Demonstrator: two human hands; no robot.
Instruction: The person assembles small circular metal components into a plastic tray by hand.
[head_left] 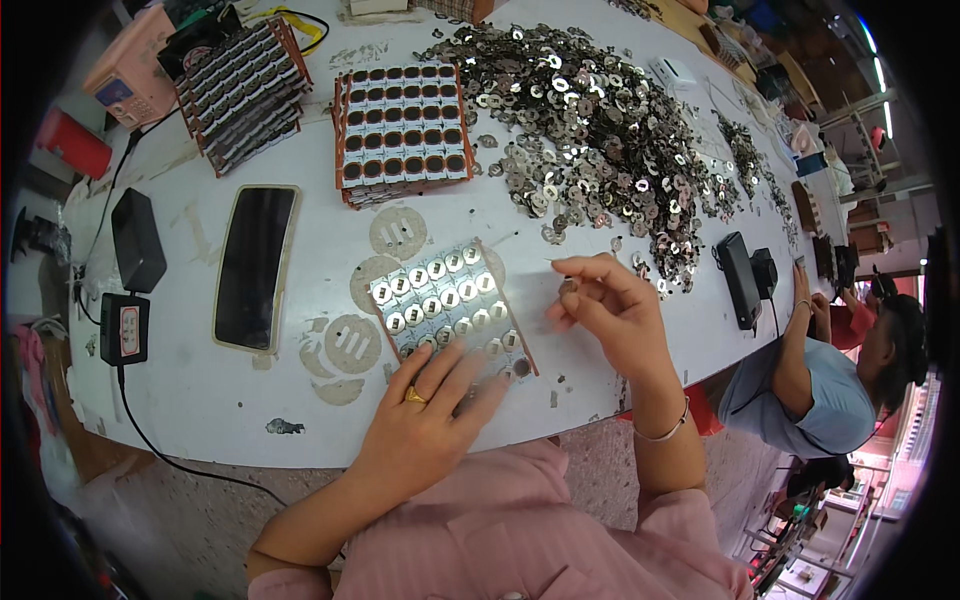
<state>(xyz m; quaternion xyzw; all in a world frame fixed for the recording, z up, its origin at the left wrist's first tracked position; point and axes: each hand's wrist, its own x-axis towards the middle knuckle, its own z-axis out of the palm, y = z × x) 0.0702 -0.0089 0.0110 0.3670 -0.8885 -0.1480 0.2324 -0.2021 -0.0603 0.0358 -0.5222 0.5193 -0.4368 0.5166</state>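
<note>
A flat panel point(408, 282) lies on the table before me, its rows of cells carrying silver ring-shaped metal pieces point(450, 299). Fingers outstretched, my left hand point(425, 410) rests over the panel's near edge; some of its fingertips are smeared by motion. One cell at the near right corner shows a dark round spot point(521, 367). To the right of the panel, my right hand point(612, 308) is raised with thumb and fingers pinched together on a small round metal piece point(568, 287), partly hidden by the fingers. A large heap of loose metal pieces point(610, 130) spreads beyond it.
Behind the panel stands a stack of similar panels point(403, 125), with another, leaning stack point(245, 90) farther left. A phone point(257, 268) and black adapters point(138, 240) lie on the left. Black devices point(738, 280) sit at right, near a co-worker point(830, 390).
</note>
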